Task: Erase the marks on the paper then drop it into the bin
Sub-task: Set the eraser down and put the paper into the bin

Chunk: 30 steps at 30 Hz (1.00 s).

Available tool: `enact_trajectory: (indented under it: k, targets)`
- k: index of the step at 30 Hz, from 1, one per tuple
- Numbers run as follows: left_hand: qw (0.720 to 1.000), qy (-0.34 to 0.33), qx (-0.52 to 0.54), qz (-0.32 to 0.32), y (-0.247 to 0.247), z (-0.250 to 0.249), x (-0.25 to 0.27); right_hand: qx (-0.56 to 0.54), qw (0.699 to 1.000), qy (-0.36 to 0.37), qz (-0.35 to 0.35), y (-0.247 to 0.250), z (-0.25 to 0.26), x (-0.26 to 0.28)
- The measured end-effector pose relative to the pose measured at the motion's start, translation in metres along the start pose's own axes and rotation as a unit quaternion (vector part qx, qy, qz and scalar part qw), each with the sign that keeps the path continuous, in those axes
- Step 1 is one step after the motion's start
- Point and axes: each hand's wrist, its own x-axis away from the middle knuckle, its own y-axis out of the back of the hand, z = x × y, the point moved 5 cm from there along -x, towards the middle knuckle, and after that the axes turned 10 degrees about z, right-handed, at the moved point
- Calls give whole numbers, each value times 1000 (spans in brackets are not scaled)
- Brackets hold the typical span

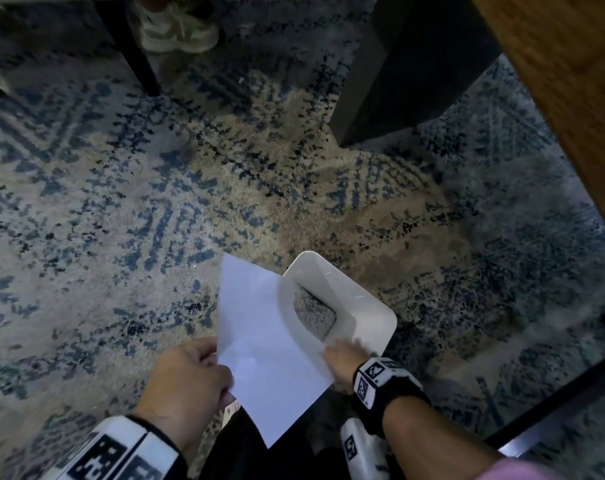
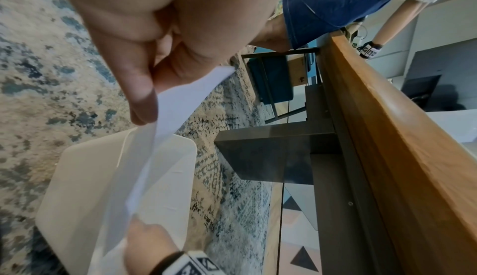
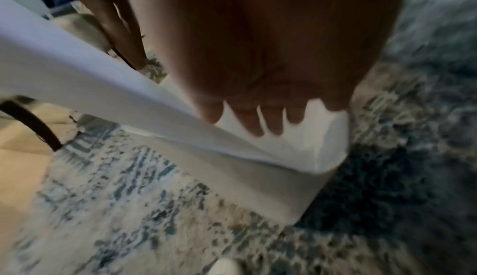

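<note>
A: Where's the white paper sheet (image 1: 266,344)?
B: Over the white plastic bin's (image 1: 370,299) mouth, on the patterned carpet (image 1: 121,202). Your left hand (image 1: 186,379) fingers pinch its edge; your right hand (image 1: 342,358) fingers grip the bin rim.

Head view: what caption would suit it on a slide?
Left hand pinches white paper over the white bin; right hand at its rim.

I see a thin, smooth, matt white paper sheet (image 1: 263,327), a glossy white plastic bin (image 1: 370,306), a rough woven blue-beige carpet (image 1: 121,209), and a smooth orange-brown wooden tabletop (image 1: 571,81).
</note>
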Motion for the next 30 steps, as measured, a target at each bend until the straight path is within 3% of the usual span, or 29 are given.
enact_trajectory:
  k: [1,2,4,8,11,13,16,18,20,22,24,27,28,30]
  targets:
    - [1000,3,-3,-6,2,1,0,-4,998,-34,-46,11,-6,5]
    - [1000,5,-11,-10,4,1,0,-16,997,-17,-79,20,-3,9]
    - [999,16,-33,-16,4,2,-3,-63,988,86,-108,23,15,14]
    - [996,46,-64,-37,3,3,-8,-155,949,265,-64,4,68,42]
    - [995,40,-78,-43,-1,1,-8,-122,924,361,-24,-14,96,61]
    - [996,33,-71,-38,-3,0,-8,-115,932,345,-4,-22,88,48]
    - [999,21,-47,-14,-2,-4,1,-124,980,154,-30,-11,38,14]
    - [999,4,-35,8,-2,-7,7,-118,986,82,-90,2,17,10]
    - [1000,-1,-18,20,-2,-8,11,-168,965,164,-117,7,29,20]
    - [999,-2,-19,27,-2,-9,11,-234,939,242,-65,-3,49,30]
    - [999,6,-20,25,1,-8,11,-198,960,198,12,-21,43,18]
    - [999,16,-30,20,9,-3,7,-197,978,49,-48,-3,7,-3]
    - [999,16,-34,17,10,-3,6,-168,982,54,-68,5,8,-4]
    - [999,15,-25,21,7,-3,5,-159,969,153,-115,11,21,5]
